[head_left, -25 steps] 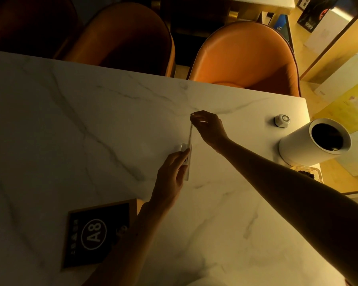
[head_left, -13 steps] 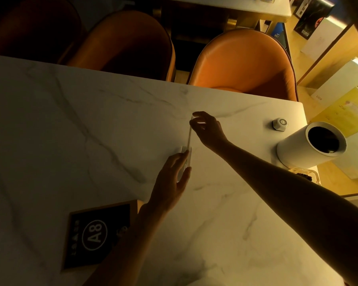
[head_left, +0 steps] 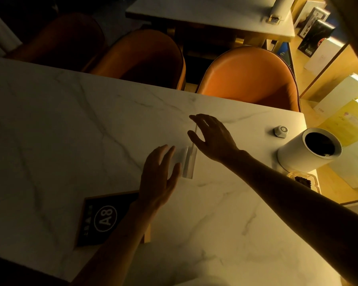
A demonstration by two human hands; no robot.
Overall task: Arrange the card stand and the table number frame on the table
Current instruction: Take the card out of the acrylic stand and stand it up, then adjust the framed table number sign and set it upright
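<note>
A clear acrylic card stand stands upright on the white marble table, near its middle. My left hand hovers just left of the stand's base, fingers spread, holding nothing. My right hand is open beside the stand's upper edge on the right, fingers apart and off it. The black table number frame, marked A8 with a wooden edge, lies flat near the table's front left, partly under my left forearm.
A white cylindrical holder and a small white call button sit at the table's right edge, with a small clear dish below them. Orange chairs line the far side. Another table stands behind.
Both hands have let go of the card stand and opened, drawing slightly away from it. The stand now stands alone on the table.
</note>
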